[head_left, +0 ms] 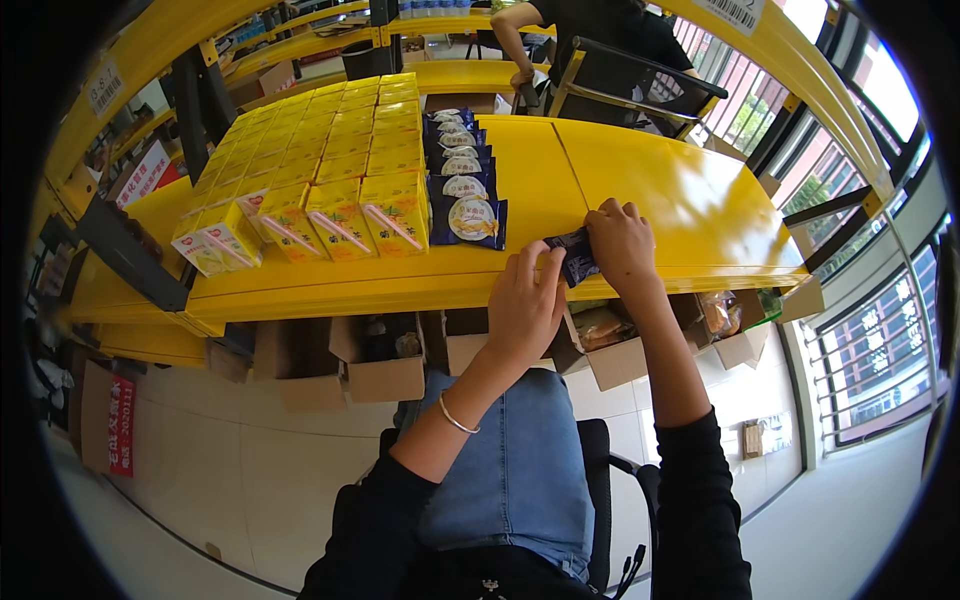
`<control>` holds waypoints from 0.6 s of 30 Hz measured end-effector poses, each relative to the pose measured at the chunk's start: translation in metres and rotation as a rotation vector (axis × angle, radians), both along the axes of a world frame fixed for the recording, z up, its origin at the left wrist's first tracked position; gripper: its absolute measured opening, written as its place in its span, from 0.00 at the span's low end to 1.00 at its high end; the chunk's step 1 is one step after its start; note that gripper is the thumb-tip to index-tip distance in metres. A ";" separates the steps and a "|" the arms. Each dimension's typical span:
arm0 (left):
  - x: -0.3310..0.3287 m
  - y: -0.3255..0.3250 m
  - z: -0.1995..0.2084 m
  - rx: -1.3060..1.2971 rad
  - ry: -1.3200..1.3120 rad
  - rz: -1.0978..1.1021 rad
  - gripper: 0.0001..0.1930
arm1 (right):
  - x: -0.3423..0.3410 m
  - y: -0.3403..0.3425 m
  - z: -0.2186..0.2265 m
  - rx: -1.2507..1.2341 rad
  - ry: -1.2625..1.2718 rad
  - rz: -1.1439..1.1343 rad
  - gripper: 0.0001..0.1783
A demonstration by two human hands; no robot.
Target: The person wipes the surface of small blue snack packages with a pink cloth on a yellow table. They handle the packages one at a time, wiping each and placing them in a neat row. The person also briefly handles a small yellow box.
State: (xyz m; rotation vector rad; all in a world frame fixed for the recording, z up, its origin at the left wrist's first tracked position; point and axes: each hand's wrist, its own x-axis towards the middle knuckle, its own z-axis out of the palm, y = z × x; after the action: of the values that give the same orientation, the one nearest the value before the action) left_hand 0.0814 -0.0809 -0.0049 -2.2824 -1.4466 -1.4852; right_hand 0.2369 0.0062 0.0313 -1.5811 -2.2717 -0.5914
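Between my two hands is a dark blue snack packet [577, 259], held over the front part of a yellow metal shelf [530, 180]. My left hand [528, 300] pinches its left end, thumb and fingers closed on it. Over its right end, my right hand [622, 243] bends its fingers round the edge. A column of similar blue packets [470, 217] with pale round labels lies to the left, overlapping from front to back. Beside that column stand rows of yellow drink cartons [396, 212] with straws in wrappers on their fronts.
Open cardboard boxes [385, 380] stand below the shelf's front edge, some with packaged goods [603, 326] inside. Yellow shelf posts and beams frame the sides. Beyond the shelf, another person [610, 30] sits by a black chair [640, 85]. Barred windows [830, 185] line the right.
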 end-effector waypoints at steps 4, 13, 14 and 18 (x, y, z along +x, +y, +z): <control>-0.017 0.007 -0.023 0.090 0.243 0.004 0.20 | 0.002 0.003 -0.006 0.044 0.120 0.009 0.10; -0.018 0.011 -0.040 0.106 0.291 0.076 0.23 | -0.020 -0.050 0.020 0.043 0.369 0.390 0.10; -0.017 0.012 -0.041 0.113 0.285 0.082 0.23 | -0.021 -0.052 0.019 0.031 0.395 0.399 0.10; -0.015 0.013 -0.041 0.122 0.278 0.094 0.23 | -0.020 -0.048 0.003 0.024 0.286 0.486 0.10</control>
State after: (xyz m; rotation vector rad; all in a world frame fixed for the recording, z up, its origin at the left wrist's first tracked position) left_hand 0.0662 -0.0677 -0.0457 -2.2089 -1.3264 -1.1419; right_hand 0.2167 -0.0414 0.0338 -0.9660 -2.2889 -0.2440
